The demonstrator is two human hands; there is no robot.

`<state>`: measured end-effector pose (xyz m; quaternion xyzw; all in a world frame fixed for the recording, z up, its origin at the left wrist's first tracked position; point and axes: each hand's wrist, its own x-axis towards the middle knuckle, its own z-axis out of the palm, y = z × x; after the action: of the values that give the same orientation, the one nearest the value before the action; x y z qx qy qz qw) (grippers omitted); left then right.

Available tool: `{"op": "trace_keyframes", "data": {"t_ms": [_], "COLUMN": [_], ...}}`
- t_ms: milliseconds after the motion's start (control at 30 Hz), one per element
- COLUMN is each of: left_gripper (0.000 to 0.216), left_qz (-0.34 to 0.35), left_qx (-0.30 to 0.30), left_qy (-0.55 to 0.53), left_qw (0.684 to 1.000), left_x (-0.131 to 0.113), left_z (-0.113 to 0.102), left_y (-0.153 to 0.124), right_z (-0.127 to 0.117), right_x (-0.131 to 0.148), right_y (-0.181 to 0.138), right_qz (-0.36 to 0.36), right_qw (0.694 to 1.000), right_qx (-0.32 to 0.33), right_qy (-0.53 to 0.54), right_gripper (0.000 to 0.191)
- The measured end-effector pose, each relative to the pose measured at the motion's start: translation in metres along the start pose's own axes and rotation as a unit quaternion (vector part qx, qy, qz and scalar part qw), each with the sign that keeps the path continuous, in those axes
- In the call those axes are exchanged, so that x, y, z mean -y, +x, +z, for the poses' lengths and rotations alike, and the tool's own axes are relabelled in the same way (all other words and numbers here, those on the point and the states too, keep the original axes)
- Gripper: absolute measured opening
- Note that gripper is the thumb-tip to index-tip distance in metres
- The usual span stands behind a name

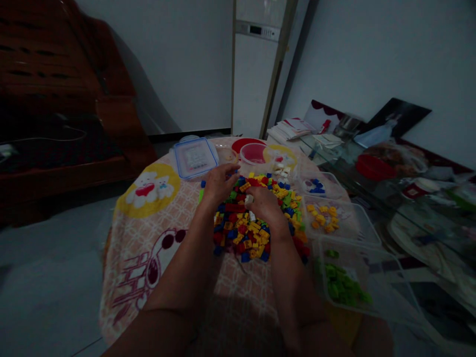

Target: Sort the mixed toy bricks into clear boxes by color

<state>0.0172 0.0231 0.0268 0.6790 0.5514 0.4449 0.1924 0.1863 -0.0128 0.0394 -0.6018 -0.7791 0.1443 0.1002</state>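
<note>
A heap of mixed toy building bricks [256, 233] in red, yellow, blue and green covers the middle of the cloth-covered round table. Over the heap's far left edge is my left hand [220, 184], fingers stretched out and apart, holding nothing I can see. My right hand [265, 203] is bent low over the heap's centre, its fingers closed at a white brick [249, 200]. Another white piece lies just below those fingers. Part of the heap is hidden behind both hands and forearms.
Clear containers hold green bricks [344, 285], yellow bricks [323, 218], blue bricks [316, 186] and white bricks [282, 171] along the right. Farther back are a blue-rimmed lid [196, 157] and a pink bowl [253, 153]. A cluttered glass table [345, 168] adjoins on the right.
</note>
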Motion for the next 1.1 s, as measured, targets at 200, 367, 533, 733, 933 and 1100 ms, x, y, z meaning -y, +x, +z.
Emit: {"op": "trace_keyframes", "data": {"t_ms": [200,367,533,733,933,1100], "left_gripper": [0.036,0.03,0.016,0.016,0.015,0.009], "left_qz": [-0.013,-0.019,0.017,0.028,0.045,0.062], "left_qx": [0.006,0.042,0.139,0.228,0.285,0.34], "left_qy": [-0.014,-0.009,0.015,0.037,0.074,0.149], "left_qw": [1.0,0.999,0.99,0.972,0.955,0.927], "left_x": [-0.002,-0.003,-0.007,-0.016,-0.019,-0.031], "left_z": [-0.003,-0.008,-0.006,-0.003,0.001,0.013], "left_y": [0.0,-0.001,-0.003,-0.006,-0.007,-0.013], "right_z": [-0.002,-0.007,-0.003,0.0,-0.007,-0.011], "right_x": [-0.009,-0.035,-0.06,-0.077,-0.074,-0.07], "right_y": [0.0,-0.001,0.007,0.016,0.008,0.005], "right_qz": [-0.003,0.006,0.113,0.117,0.138,0.127], "right_qw": [0.999,0.971,0.885,0.788,0.805,0.808], "right_qx": [-0.004,-0.04,-0.194,-0.354,-0.286,-0.269], "right_qy": [0.046,0.235,0.408,0.49,0.501,0.51], "right_gripper": [0.028,0.026,0.049,0.073,0.036,0.032]}}
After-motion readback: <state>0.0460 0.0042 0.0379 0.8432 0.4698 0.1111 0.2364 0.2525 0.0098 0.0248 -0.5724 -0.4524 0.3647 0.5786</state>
